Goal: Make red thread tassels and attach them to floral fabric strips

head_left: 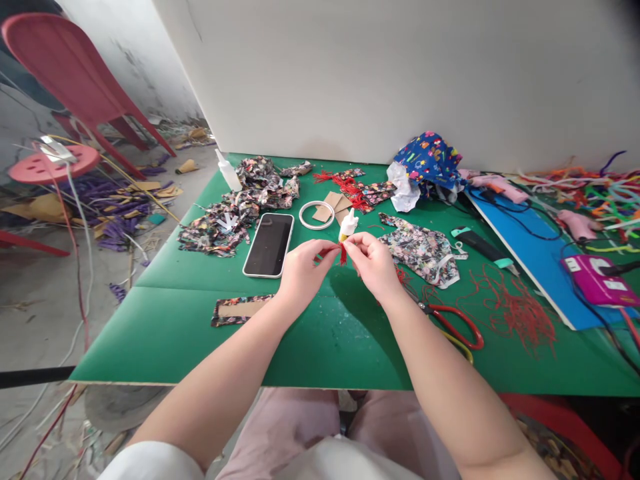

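Between my two hands, above the green table, hangs a small red thread tassel (343, 255). My left hand (309, 267) pinches at its top from the left. From the right, the fingertips of my right hand (371, 261) close on the same spot. Just behind the fingers stands a white glue bottle (349, 225), its lower part hidden. A dark phone (270, 245) in a white case lies left of my left hand. Below it is a fabric-edged cardboard strip (240, 310), partly covered by my left forearm. Red-handled scissors (457, 327) lie beside my right forearm.
Floral fabric (260, 193), a white ring (317, 215) and cardboard pieces (334, 205) lie behind my hands. To the right are floral cloth (423, 250), a cutter knife (483, 248), loose red threads (525, 313), a blue board (530, 267) and pink glue guns (500, 189).
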Demonstrator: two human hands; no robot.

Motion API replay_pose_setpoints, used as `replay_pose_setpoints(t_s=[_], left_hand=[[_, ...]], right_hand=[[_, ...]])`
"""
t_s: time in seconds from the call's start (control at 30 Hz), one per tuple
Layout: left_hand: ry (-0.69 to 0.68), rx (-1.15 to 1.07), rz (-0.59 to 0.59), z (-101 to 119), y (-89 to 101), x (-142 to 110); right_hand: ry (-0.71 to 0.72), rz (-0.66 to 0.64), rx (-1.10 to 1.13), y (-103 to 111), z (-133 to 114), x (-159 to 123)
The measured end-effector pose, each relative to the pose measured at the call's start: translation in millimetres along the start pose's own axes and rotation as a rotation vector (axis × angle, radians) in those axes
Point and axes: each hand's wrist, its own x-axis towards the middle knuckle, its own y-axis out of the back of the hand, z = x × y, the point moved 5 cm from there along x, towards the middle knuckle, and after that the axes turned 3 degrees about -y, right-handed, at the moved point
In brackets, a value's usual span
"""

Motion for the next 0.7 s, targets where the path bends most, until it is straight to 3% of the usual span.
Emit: replay_pose_setpoints(t_s=[0.23,0.43,0.57,0.7], left_hand=[[0.072,0.008,-0.002,-3.6,3.5,1.0],[0.043,-0.125,0.329,3.0,23.1,-6.9],[-0.129,0.016,0.147,14.6,11.4,-6.9],[-0.013,-0.008,0.044,6.6,1.4,-4.5]], right_hand=[[-0.022,0.053,-0.006,4.9,3.6,2.2],[-0.027,0.085,-0.036,7.0,4.9,2.4],[-0.029,0.074,-0.043,5.7,4.3,1.9],[-0.016,0.062,-0.044,4.2,2.7,1.5]])
